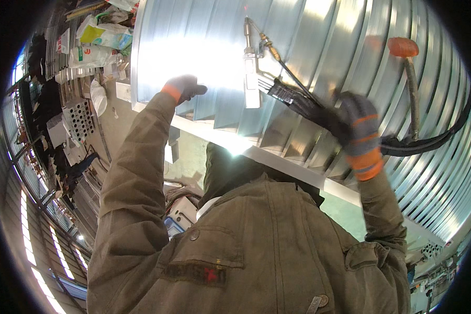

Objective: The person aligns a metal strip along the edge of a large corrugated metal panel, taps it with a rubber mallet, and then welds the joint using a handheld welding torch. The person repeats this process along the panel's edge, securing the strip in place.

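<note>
With the right hand (358, 131) clenched around the welding torch (251, 78) and the left hand (183, 88) pressed, fingers curled, on the ribbed metal sheet (319, 47) at nine o'clock, a slip could burn it.

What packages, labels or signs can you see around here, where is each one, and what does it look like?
Bag: upper left beside the ribbed metal panel, crumpled, white with yellow and green.
Bag: just below it, lying flat, white with red and green print.
Patch: jacket chest, dark rectangle with red mark.
No screens or signs.

Dark grey gloves (358, 123) with orange cuffs, olive-brown jacket (246, 246), silvery ribbed metal sheet (324, 52), orange-capped black hose (411, 89).
</note>
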The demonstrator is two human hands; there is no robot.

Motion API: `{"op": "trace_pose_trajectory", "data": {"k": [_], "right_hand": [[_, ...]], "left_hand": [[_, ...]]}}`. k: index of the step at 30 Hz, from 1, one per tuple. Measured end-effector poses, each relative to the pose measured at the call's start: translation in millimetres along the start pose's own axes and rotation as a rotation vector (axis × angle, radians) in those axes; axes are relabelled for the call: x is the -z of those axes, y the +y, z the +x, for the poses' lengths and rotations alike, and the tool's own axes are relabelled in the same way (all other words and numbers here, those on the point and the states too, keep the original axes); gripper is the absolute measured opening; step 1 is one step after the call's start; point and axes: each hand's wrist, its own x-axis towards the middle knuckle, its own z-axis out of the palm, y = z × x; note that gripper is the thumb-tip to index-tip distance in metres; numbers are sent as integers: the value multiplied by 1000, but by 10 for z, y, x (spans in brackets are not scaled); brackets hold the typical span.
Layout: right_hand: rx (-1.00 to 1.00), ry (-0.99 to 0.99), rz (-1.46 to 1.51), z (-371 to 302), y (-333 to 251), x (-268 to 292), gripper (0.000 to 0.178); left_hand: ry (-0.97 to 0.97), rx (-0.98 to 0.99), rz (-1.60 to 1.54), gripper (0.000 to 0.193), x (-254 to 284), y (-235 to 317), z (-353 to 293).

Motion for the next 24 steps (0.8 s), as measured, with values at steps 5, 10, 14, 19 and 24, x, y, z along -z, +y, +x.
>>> {"op": "trace_pose_trajectory", "data": {"k": [5,10,14,19,24], "right_hand": [[-145,-410,47,105,-505,-298,47],[9,-313,-20,358,-537,-510,53],[2,-482,-109,539,-619,-701,56],[21,-558,-309,718,-671,-814,66],[-35,-625,-323,849,-693,-918,69]], "left_hand": [[-35,-38,65,42,60,67,-45],[-49,-18,127,53,71,60,-40],[-62,-44,113,55,56,18,-21],[-25,-136,136,51,36,-36,-44],[-33,-156,70,49,4,-133,45]]}}
